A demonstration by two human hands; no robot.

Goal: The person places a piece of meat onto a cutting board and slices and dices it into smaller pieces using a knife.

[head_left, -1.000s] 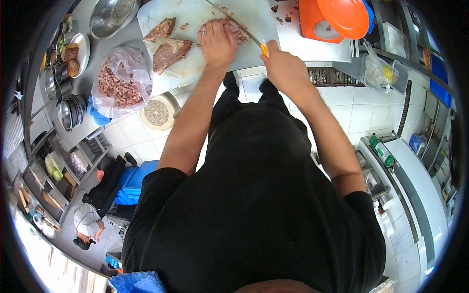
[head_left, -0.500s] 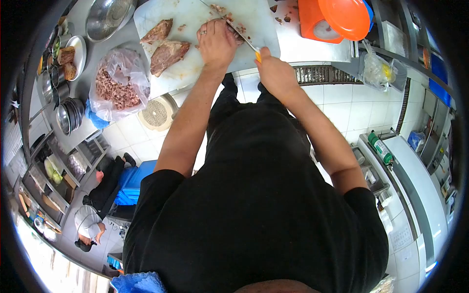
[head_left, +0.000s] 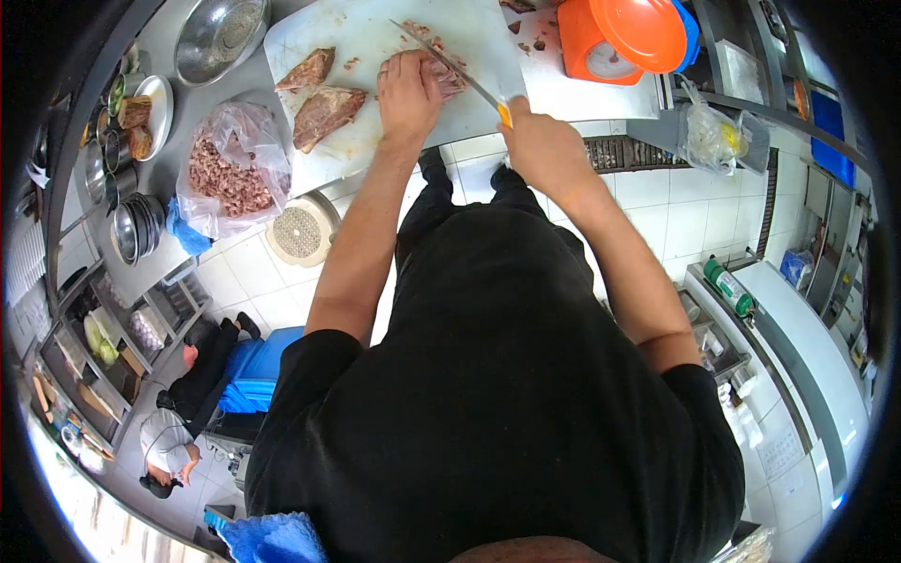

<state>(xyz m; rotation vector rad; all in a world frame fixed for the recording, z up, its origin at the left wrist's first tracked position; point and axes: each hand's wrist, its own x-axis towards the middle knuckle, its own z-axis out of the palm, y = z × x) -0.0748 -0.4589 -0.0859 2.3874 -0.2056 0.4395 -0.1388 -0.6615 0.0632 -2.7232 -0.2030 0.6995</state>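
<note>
My left hand [head_left: 407, 92] presses its bent fingers onto a piece of cooked-looking meat [head_left: 450, 81] on the white cutting board [head_left: 375, 38]. My right hand [head_left: 544, 152] grips the yellow handle of a long knife [head_left: 472, 83]. Its blade slants across the board, along the held meat just beside my left fingertips. Whether the edge is in the meat, I cannot tell. Two larger chunks of meat, one lower [head_left: 327, 118] and one upper [head_left: 306, 69], lie left of my left hand. Small brown scraps are scattered around the blade.
A plastic bag of diced meat [head_left: 225, 178] stands left of the board, below a metal bowl [head_left: 221, 39]. On the right is an orange scale [head_left: 601, 56]. Stacked bowls [head_left: 137, 225] sit at the counter's left end. Another person [head_left: 169, 441] is at the lower left.
My right hand has drawn the knife back towards me and to the right. My left hand stays on the meat. The whole view has shifted slightly.
</note>
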